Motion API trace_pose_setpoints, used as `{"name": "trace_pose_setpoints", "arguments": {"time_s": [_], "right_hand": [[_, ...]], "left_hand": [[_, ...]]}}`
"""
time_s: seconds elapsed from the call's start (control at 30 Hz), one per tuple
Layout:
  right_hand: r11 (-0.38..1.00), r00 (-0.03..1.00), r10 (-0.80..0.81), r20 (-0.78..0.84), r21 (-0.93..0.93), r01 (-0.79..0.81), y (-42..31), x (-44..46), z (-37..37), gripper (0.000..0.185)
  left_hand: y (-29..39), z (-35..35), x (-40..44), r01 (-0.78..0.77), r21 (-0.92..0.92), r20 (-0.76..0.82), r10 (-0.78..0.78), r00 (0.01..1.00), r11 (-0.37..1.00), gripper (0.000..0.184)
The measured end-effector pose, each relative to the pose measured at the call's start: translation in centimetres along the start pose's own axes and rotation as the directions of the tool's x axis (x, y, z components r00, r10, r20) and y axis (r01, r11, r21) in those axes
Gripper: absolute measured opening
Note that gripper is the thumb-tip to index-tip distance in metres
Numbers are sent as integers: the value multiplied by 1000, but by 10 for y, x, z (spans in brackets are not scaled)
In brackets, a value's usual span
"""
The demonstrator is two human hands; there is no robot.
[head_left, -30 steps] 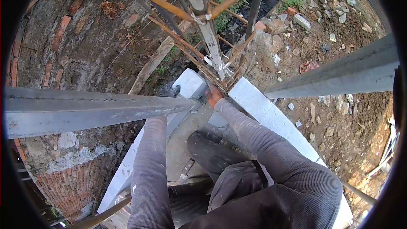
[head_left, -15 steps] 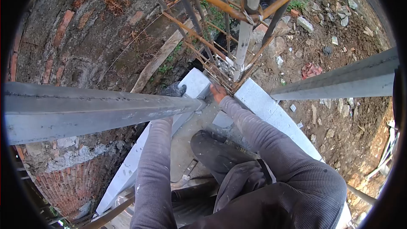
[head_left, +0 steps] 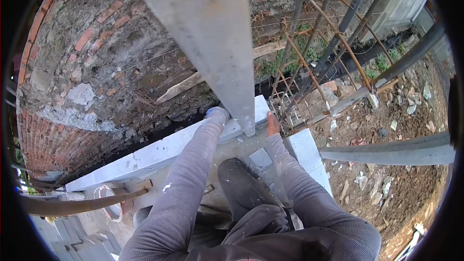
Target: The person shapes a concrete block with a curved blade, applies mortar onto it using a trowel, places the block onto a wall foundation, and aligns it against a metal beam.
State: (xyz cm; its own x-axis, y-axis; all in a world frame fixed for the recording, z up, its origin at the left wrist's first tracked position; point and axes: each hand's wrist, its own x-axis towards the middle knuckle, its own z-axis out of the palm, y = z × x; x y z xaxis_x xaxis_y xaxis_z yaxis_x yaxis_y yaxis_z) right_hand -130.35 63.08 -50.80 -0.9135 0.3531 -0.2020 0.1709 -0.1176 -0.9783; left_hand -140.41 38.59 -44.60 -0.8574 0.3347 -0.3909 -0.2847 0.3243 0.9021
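Observation:
A pale lightweight block [head_left: 261, 108] sits at the corner end of a low row of white blocks [head_left: 140, 160], partly hidden by a grey metal post [head_left: 220, 43]. My left hand [head_left: 217, 112], in a dark bluish glove, is at the outer side of the block, left of the post; its fingers are mostly out of sight. On the other side, my right hand [head_left: 273, 124] is bare and pressed along the block's right end, fingers close together. The block appears held between both hands.
A rusty rebar cage [head_left: 333, 34] rises right of the block. A second white block row [head_left: 307, 152] runs along the right, beside another grey post [head_left: 386, 153]. A bucket [head_left: 108, 200] stands at lower left. Beyond lie a rough brick wall [head_left: 106, 63] and rubble ground.
The view has swung left, so the posts and rebar cage appear shifted and turned. My left hand, mostly behind the post before, now shows. Both hands stay at the block.

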Motion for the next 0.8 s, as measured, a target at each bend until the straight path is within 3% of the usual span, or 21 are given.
{"name": "trace_pose_setpoints", "arguments": {"time_s": [0.03, 0.07, 0.1, 0.13, 0.17, 0.23, 0.3, 0.37, 0.4, 0.47, 0.5, 0.57, 0.63, 0.7, 0.73, 0.8], "right_hand": [[1000, 999, -8, 52, -29, 10, -3, 2, -4, 66], [1000, 996, -8, 88, 21, 6, -7, 2, -6, 65], [998, 992, -3, 123, 69, -5, -8, 2, -10, 64], [951, 969, -205, 140, -205, 231, -3, 2, -17, 58], [943, 961, -200, 193, -229, 242, 3, 4, -20, 58], [875, 944, -275, 185, -358, 325, 19, 13, -24, 47], [821, 937, -284, 203, -453, 347, 46, 27, -34, 41], [540, 903, -308, 300, -726, 425, 57, 27, -47, 30], [534, 904, -304, 301, -732, 423, 62, 25, -49, 30], [743, 945, -254, 207, -583, 328, 67, 30, -46, 24], [739, 941, -261, 214, -583, 337, 71, 34, -49, 24], [555, 885, -316, 342, -690, 465, 72, 38, -56, 27], [500, 870, -226, 439, -714, 490, 72, 38, -60, 27], [399, 738, -564, 370, -661, 636, 135, 59, -65, 29], [407, 743, -562, 364, -660, 631, 117, 51, -60, 29], [418, 878, -309, 367, -776, 471, 56, 21, -52, 26]], "left_hand": [[-7, 4, 3, 98, -272, 60, -85, 995, 957, 56], [42, 10, -21, 5, 300, 32, -15, 999, 954, 51], [96, 18, -42, -49, 775, 37, 32, 999, 631, 47], [85, 18, -22, -103, 852, 112, 13, 994, 513, 47], [68, 17, -4, -166, 908, 189, -22, 982, 385, 49], [55, 18, 5, -46, 802, 75, -25, 997, 595, 52], [39, 20, 18, -77, 821, 88, 8, 996, 566, 54], [42, 25, 16, -14, 849, 33, -26, 999, 529, 53], [44, 26, 15, -10, 840, 31, -29, 999, 543, 55], [46, 25, 10, -6, 836, 28, -32, 999, 549, 55], [48, 24, 9, 2, 836, 22, -38, 999, 548, 55], [56, 20, 5, 6, 831, 15, -32, 999, 556, 58], [65, 19, -2, 120, 763, -58, -117, 991, 636, 64], [75, 19, -2, 150, 780, -82, -137, 987, 608, 67], [75, 21, -2, 172, 795, -93, -163, 982, 582, 70], [59, 26, 7, 151, 795, -97, -122, 988, 588, 70]]}}
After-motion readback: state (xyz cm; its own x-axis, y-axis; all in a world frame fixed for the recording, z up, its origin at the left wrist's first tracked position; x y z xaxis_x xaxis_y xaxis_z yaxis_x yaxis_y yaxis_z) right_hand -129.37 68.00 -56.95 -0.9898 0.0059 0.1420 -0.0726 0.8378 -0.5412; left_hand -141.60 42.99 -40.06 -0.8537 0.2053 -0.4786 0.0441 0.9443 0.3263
